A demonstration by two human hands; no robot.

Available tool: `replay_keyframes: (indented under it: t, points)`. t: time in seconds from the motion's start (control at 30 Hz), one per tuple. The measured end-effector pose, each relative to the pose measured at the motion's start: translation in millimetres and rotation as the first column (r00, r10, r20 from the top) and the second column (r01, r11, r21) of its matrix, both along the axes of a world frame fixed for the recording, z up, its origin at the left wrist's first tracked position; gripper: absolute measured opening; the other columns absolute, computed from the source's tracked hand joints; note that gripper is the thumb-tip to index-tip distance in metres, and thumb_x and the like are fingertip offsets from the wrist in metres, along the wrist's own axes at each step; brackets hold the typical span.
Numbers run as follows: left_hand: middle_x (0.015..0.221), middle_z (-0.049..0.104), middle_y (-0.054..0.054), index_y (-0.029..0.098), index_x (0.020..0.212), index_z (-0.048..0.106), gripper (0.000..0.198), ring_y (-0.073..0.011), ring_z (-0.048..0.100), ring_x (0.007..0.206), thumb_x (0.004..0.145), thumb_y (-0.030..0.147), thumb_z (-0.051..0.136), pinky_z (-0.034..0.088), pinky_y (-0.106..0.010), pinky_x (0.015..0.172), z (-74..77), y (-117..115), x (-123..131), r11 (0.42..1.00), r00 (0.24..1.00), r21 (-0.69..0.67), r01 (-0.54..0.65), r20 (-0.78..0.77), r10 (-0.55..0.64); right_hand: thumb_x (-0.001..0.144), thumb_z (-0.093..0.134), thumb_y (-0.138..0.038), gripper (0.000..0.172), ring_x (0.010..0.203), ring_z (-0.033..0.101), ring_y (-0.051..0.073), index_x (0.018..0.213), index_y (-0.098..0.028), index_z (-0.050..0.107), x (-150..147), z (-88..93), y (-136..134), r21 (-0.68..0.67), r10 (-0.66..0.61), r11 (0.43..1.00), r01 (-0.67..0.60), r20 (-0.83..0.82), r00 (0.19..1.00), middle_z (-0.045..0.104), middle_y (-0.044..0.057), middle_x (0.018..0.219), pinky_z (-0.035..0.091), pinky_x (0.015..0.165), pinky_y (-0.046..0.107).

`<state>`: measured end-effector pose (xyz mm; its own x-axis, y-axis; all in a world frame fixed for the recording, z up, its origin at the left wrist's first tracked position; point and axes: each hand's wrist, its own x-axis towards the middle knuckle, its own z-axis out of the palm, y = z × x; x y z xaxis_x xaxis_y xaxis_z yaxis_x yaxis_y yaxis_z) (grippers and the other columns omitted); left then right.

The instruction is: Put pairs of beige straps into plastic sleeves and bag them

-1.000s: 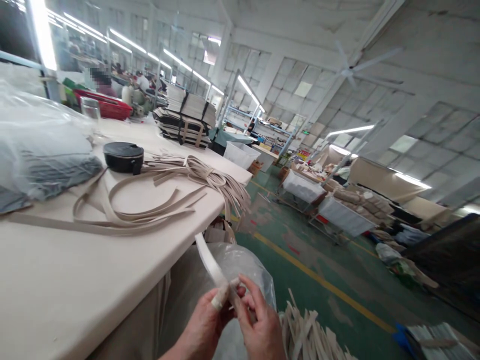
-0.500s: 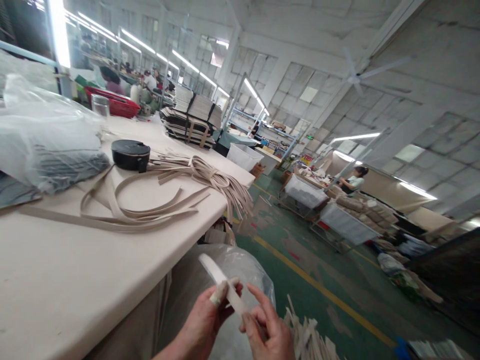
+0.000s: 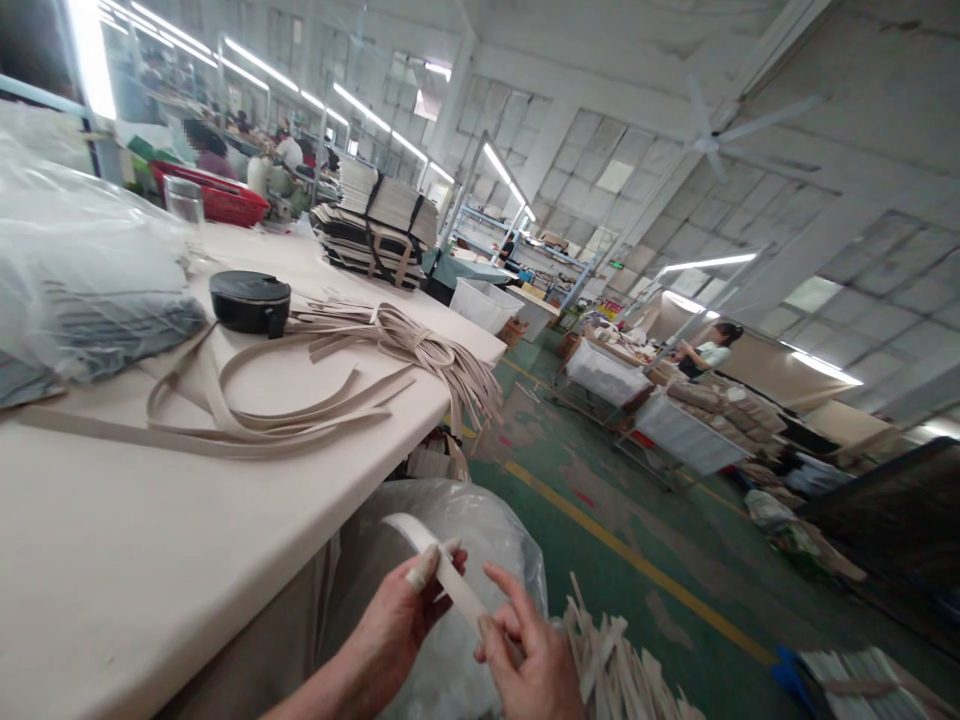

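A pale fabric strip [image 3: 459, 592] runs between my two hands, its far end curving up and left. My left hand [image 3: 401, 610] pinches it near the middle between thumb and fingers; something pale is wrapped round a finger or the thumb. Thumb and fingers of my right hand [image 3: 529, 655] grip the near end, with the index finger lifted off. Behind the strip is a large clear plastic bag [image 3: 487, 520], beside the table. Many similar cut strips [image 3: 615, 660] hang or lie in a bunch just right of my right hand.
On the cream table [image 3: 225, 530] lie long beige straps [image 3: 247, 440], a tied strap bundle [image 3: 420, 345], a round black case [image 3: 249, 302], a glass jar [image 3: 184, 205] and a strapped stack [image 3: 375, 225]. A plastic-covered pile [image 3: 82, 270] sits left. Across the green floor, a person [image 3: 709, 352] stands by white carts [image 3: 686, 435].
Both hands keep their hold on the strip. My left hand has shifted slightly left along with the strip, and the whole view has moved a little.
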<state>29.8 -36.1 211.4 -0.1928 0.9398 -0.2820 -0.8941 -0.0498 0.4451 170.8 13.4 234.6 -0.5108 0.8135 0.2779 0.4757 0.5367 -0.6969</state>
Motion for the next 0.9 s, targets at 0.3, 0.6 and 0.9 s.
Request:
replay_keyframes:
  t: [0.3, 0.6, 0.9]
  points:
    - [0.1, 0.075, -0.012, 0.015, 0.096, 0.076, 0.039, -0.024, 0.063, 0.101, 0.074, 0.047, 0.076, 0.046, -0.03, 0.086, -9.4, 2, -3, 0.997, 1.0, -0.08, 0.016, -0.025, -0.018, 0.093, 0.049, -0.044, 0.044, 0.048, 0.057, 0.014, 0.128, -0.018, 0.059, 0, 1.9, 1, -0.019, -0.007, 1.0, 0.009, 0.094, 0.996, 0.061, -0.002, 0.057, 0.045, 0.049, 0.02]
    - [0.103, 0.075, -0.014, 0.012, 0.1, 0.075, 0.033, -0.0236, 0.066, 0.098, 0.085, 0.039, 0.067, 0.048, -0.03, 0.087, -7.8, -1, 2, 0.995, 0.995, -0.016, 0.1, -0.022, -0.101, 0.088, 0.058, -0.028, 0.04, 0.062, 0.067, 0.015, 0.128, -0.024, 0.059, -1, 29.5, -3, 0.009, 0.055, 0.998, -0.058, 0.189, 0.98, 0.07, -0.001, 0.072, 0.05, 0.059, 0.019]
    - [0.106, 0.075, -0.012, 0.012, 0.105, 0.071, 0.026, -0.0173, 0.07, 0.089, 0.082, 0.025, 0.071, 0.053, -0.024, 0.074, -24.0, 3, -23, 0.965, 0.985, -0.238, 0.107, 0.158, -0.07, 0.092, 0.059, -0.036, 0.018, 0.077, 0.072, 0.019, 0.105, -0.029, 0.069, 40, 21.0, -3, 0.289, 0.145, 0.945, -0.152, 0.046, 0.988, 0.075, 0.003, 0.088, 0.055, 0.071, 0.023]
